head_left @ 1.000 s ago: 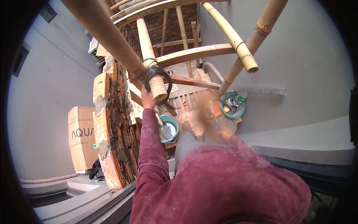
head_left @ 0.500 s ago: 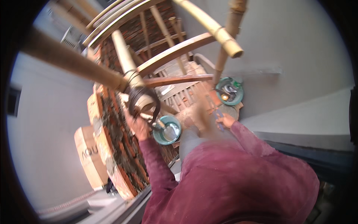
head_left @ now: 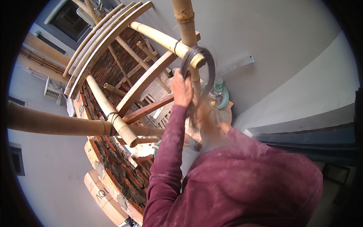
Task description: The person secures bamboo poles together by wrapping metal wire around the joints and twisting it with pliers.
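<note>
My left hand (head_left: 182,90) is closed around a looped bundle of dark tie wire (head_left: 208,64). The bundle arches over the cut end of the right bamboo pole (head_left: 162,38), and its loose strands hang down beside the upright bamboo post (head_left: 184,20). Lower and to the right, close to my body, my right hand (head_left: 224,128) has its fingers curled. What it grips is blurred and partly hidden. Dark ties bind the left bamboo pole (head_left: 104,102) to a horizontal bamboo pole (head_left: 56,120).
Curved wooden beams (head_left: 147,81) span the poles above a brick wall (head_left: 113,170). A teal bucket (head_left: 225,99) with a green-capped bottle stands by the grey wall (head_left: 272,45). A cardboard box (head_left: 104,196) lies beyond the bricks at lower left.
My left hand has moved the wire bundle from the left bamboo pole's end to the right one's. My view has shifted rightward. The blue-handled thing in my right hand no longer shows clearly.
</note>
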`<state>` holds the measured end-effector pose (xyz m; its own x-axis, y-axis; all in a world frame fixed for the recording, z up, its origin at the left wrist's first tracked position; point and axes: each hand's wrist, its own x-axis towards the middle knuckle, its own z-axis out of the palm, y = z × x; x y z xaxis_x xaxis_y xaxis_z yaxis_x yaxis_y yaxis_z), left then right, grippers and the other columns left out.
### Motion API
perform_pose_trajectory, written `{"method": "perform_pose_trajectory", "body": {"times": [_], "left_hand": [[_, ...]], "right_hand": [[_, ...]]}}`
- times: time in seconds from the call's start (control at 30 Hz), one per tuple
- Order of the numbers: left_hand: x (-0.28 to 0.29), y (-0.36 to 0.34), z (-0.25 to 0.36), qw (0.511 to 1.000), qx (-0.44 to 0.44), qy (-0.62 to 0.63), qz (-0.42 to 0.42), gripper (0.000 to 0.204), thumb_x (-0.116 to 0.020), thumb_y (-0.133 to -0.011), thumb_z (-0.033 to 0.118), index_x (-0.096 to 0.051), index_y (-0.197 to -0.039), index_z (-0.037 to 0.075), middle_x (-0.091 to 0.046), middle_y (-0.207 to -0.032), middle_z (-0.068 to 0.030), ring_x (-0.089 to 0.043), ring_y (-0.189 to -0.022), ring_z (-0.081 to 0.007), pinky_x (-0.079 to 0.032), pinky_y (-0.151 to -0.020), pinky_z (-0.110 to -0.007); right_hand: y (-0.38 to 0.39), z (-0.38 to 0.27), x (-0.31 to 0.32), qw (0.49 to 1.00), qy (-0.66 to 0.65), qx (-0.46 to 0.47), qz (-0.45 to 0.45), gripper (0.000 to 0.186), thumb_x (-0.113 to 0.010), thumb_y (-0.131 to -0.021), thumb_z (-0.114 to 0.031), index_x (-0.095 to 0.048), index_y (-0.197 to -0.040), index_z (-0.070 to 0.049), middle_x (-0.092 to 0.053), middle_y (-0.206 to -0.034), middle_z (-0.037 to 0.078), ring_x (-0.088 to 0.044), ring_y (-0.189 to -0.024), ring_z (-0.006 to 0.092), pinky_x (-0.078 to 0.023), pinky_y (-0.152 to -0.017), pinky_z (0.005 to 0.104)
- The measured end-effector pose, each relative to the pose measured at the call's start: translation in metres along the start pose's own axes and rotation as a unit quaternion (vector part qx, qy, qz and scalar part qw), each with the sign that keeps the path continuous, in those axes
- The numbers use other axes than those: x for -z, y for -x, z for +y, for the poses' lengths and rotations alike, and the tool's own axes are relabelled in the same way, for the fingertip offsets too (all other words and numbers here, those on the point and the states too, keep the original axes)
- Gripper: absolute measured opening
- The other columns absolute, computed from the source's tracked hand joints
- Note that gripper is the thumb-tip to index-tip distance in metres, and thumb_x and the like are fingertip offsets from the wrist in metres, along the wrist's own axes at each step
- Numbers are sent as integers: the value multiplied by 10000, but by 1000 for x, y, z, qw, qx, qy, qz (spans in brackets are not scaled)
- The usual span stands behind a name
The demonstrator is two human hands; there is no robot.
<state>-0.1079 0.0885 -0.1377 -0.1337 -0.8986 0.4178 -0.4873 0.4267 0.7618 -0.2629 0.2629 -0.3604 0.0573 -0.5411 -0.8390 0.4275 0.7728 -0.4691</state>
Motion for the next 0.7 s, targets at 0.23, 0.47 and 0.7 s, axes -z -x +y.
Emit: {"method": "perform_pose_trajectory", "body": {"times": [0.23, 0.47, 0.7], "left_hand": [[-69, -39, -9, 995, 69, 58, 47, 344, -582, -924, 265, -473, -1016, -48, -595, -935, -302, -584, -908, -462, -444, -780, -476], [-90, -59, -104, 984, 172, 45, 18, 742, -463, -905, 614, -396, -1170, -76, -534, -1099, -293, -554, -1039, -379, -422, -916, -420], [-44, 12, -148, 999, 7, 5, -51, 956, -738, -755, 459, -257, -1403, -52, -342, -1367, -279, -339, -1292, -380, -266, -1098, -413]], "right_hand": [[-29, 21, 34, 984, -180, -7, 5, 177, -501, -838, -56, -491, -1014, -43, -574, -876, 122, -590, -751, 251, -483, -674, 392], [-32, 26, 39, 990, -54, 129, 22, 221, -548, -833, -87, -520, -1042, -23, -608, -885, 109, -609, -751, 210, -490, -648, 338], [70, -43, -18, 813, 138, 555, 111, 375, -571, -890, -154, -506, -1215, 23, -616, -880, 64, -582, -690, 114, -475, -590, 271]]}}
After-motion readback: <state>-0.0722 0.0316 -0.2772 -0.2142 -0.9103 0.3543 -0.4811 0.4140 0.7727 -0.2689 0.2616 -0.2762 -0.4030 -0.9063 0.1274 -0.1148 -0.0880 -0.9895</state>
